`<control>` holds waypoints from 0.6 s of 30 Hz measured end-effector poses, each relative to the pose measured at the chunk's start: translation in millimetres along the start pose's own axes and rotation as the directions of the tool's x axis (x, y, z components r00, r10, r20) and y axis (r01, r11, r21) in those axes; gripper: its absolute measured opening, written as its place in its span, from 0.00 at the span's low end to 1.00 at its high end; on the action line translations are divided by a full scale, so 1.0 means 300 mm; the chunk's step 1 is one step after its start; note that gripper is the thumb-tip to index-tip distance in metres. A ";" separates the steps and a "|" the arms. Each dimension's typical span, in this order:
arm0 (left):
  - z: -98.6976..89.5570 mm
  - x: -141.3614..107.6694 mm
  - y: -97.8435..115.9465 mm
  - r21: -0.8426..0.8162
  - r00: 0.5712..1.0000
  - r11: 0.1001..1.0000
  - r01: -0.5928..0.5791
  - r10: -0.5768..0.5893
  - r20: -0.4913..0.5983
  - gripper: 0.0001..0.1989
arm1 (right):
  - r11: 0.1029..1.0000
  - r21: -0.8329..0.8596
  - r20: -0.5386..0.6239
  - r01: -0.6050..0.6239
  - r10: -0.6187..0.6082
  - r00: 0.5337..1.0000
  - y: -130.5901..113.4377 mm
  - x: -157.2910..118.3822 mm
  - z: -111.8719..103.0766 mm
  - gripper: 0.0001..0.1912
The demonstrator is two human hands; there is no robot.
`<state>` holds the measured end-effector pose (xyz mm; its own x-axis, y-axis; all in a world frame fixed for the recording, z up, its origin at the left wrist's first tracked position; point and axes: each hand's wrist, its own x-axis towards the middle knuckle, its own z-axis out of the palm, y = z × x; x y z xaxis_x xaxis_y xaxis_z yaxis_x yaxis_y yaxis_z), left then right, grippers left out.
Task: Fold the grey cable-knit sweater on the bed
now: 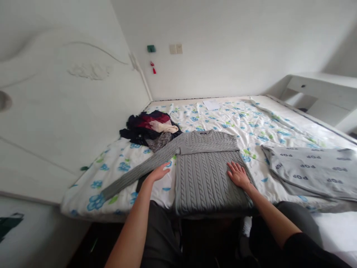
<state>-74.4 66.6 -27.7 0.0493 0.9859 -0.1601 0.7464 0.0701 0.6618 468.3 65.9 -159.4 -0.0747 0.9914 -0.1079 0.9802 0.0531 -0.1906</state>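
The grey cable-knit sweater (212, 182) lies flat across the middle of the frame, on a white bedsheet (192, 118) printed with blue flowers and green leaves; its neckline points to the top of the frame and its hem lies along the near edge of the bed, at lower centre; one sleeve is folded straight across the chest, while the other sleeve (131, 178) stretches out diagonally towards the lower left.

The right hand (238, 175) rests palm down on the right part of the sweater's body, below the folded sleeve; its fingers are spread and extended, pressing on the knit rather than gripping it; the left hand (159, 174) is just beside the sweater's left edge, below the outstretched sleeve, with its fingers extended and loosely open; it has hold of nothing visible, and whether it touches the cloth beneath I cannot tell.

A heap of crumpled clothes (160, 128), in black, dark red, cream and mottled grey, sits at upper left of the sweater, near its shoulder; a light grey garment (309, 167) printed with "POP" lies spread at the right of the frame, apart from the sweater; a white sheet of paper (211, 105) lies on the far part of the bed, at upper centre.

On the wall (237, 48) at the top are two pale switch plates (176, 48), a small green object (151, 48) and a red tassel (153, 68); a white shelf unit (320, 95) stands at upper right.
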 end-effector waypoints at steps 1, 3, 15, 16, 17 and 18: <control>-0.026 -0.068 -0.030 -0.065 0.996 0.996 0.068 -0.072 -0.051 0.37 | 1.000 0.002 -0.007 0.007 -0.007 1.000 0.006 0.000 0.009 0.37; -0.069 -0.203 -0.089 -0.246 0.951 0.935 0.255 -0.289 -0.114 0.37 | 1.000 0.005 -0.024 0.022 -0.022 0.999 0.014 -0.003 0.021 0.38; -0.319 -0.638 -0.306 -0.994 0.658 0.089 0.066 -0.753 -0.024 0.18 | 0.999 0.030 -0.053 0.033 -0.032 0.998 0.001 -0.003 0.018 0.37; -0.333 -0.624 -0.300 -0.990 0.620 0.120 0.071 -0.783 -0.051 0.16 | 0.999 0.033 -0.049 0.031 -0.030 0.998 -0.001 -0.001 0.016 0.37; -0.349 -0.602 -0.289 -0.981 0.579 0.176 0.085 -0.810 -0.096 0.15 | 0.999 0.037 -0.046 0.030 -0.029 0.999 -0.003 0.000 0.014 0.38; -0.368 -0.573 -0.273 -0.963 0.547 0.250 0.098 -0.822 -0.158 0.14 | 0.999 0.043 -0.044 0.030 -0.028 0.999 -0.004 0.001 0.012 0.38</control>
<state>-217.3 -91.9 26.5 -0.6913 0.5056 -0.5162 -0.4476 0.2611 0.8552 466.5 65.6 -162.7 -0.0936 0.9939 -0.0591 0.9689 0.0772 -0.2351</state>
